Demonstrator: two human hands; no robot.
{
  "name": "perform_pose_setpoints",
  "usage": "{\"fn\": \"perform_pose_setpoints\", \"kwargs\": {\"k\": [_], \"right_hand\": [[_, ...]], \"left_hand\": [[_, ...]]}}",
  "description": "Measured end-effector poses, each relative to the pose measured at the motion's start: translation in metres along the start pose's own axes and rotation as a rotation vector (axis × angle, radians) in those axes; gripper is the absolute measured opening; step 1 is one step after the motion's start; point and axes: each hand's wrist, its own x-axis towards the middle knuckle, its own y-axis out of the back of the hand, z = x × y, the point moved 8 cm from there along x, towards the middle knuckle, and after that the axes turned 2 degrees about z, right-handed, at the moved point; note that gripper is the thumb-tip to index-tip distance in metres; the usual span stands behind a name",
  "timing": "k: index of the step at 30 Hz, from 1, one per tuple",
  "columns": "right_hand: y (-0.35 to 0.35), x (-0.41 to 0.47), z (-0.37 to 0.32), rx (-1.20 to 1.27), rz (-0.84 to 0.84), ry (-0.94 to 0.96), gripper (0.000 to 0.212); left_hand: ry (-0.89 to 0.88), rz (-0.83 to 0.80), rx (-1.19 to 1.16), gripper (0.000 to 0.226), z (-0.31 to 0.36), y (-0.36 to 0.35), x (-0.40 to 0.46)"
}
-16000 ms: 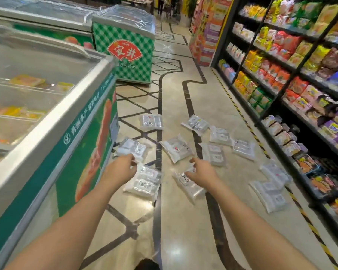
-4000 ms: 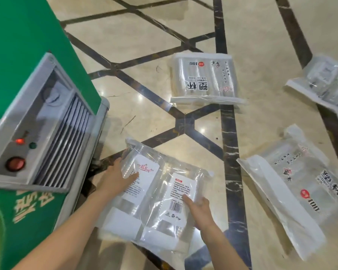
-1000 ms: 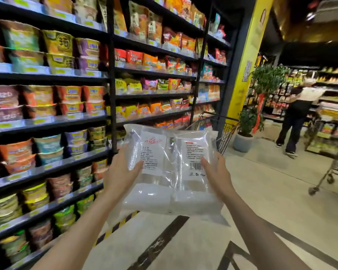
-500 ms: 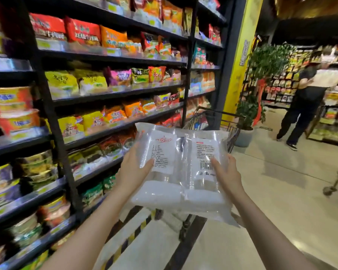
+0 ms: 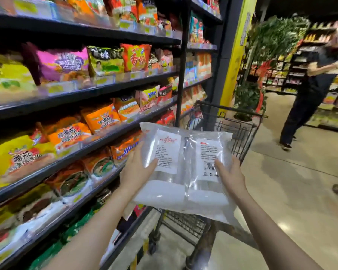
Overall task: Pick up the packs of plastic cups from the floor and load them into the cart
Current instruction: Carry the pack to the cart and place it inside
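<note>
Two hands: both on the pack of plastic cups [image 5: 183, 170], one at each side.
Fingers: left hand [image 5: 137, 170] has its thumb pressed on the white label and the rest curled underneath; right hand [image 5: 230, 176] clamps the other side near the barcode.
Pack: held flat in the air, right over the near end of the cart [image 5: 238, 131].
Change: half a second ago the cart sat further off at 12 o'clock, now the pack overlaps its basket, so I'd guess the drop is next.
Edges: shelves [image 5: 82, 92] run close at 9 o'clock.
Room: open floor [image 5: 293, 191] at 3 o'clock; another person [image 5: 310, 98] walks at 2 o'clock, well apart.
</note>
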Motion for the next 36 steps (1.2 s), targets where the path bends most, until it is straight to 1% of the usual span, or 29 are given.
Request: {"fn": "perform_pose_setpoints", "kwargs": {"k": [3, 6, 8, 12, 15, 16, 18, 20, 22, 24, 27, 28, 32, 35, 36], "right_hand": [[-0.026, 0.061, 0.013, -0.009, 0.036, -0.055, 0.071], [-0.043, 0.113, 0.04, -0.038, 0.079, -0.134, 0.08], [-0.053, 0.144, 0.063, -0.055, 0.093, -0.19, 0.08], [-0.069, 0.198, 0.114, -0.091, 0.118, -0.328, 0.067], [-0.082, 0.239, 0.157, -0.124, 0.145, -0.395, 0.064], [-0.087, 0.253, 0.172, -0.143, 0.138, -0.412, 0.062], [-0.096, 0.279, 0.202, -0.165, 0.142, -0.486, 0.062], [-0.105, 0.305, 0.232, -0.159, 0.154, -0.56, 0.068], [-0.113, 0.328, 0.261, -0.167, 0.164, -0.627, 0.073], [-0.123, 0.348, 0.29, -0.169, 0.172, -0.678, 0.073], [-0.141, 0.373, 0.33, -0.176, 0.175, -0.724, 0.067], [-0.149, 0.379, 0.344, -0.183, 0.169, -0.731, 0.066], [-0.177, 0.392, 0.393, -0.296, 0.106, -0.732, 0.069], [-0.193, 0.39, 0.426, -0.274, 0.099, -0.798, 0.078], [-0.198, 0.388, 0.436, -0.27, 0.097, -0.817, 0.081]], "left_hand": [[-0.016, -0.081, -0.022, 0.072, -0.018, -0.046, 0.071], [0.028, -0.177, -0.008, 0.083, -0.038, -0.097, 0.126], [0.05, -0.23, -0.017, 0.088, -0.049, -0.133, 0.155], [0.081, -0.354, -0.028, 0.078, -0.072, -0.217, 0.205], [0.078, -0.484, 0.007, 0.084, -0.093, -0.29, 0.239], [0.079, -0.52, 0.034, 0.081, -0.101, -0.316, 0.25], [0.073, -0.572, 0.085, 0.073, -0.115, -0.362, 0.269], [0.047, -0.593, 0.074, 0.069, -0.125, -0.405, 0.288], [0.069, -0.639, 0.064, 0.066, -0.137, -0.448, 0.3], [0.12, -0.678, 0.078, 0.068, -0.155, -0.485, 0.308], [0.11, -0.717, 0.139, 0.094, -0.189, -0.539, 0.317], [0.106, -0.742, 0.158, 0.098, -0.203, -0.557, 0.317], [0.181, -0.795, 0.182, 0.093, -0.242, -0.596, 0.309], [0.175, -0.819, 0.226, 0.095, -0.262, -0.611, 0.303], [0.156, -0.813, 0.227, 0.093, -0.267, -0.615, 0.303]]}}
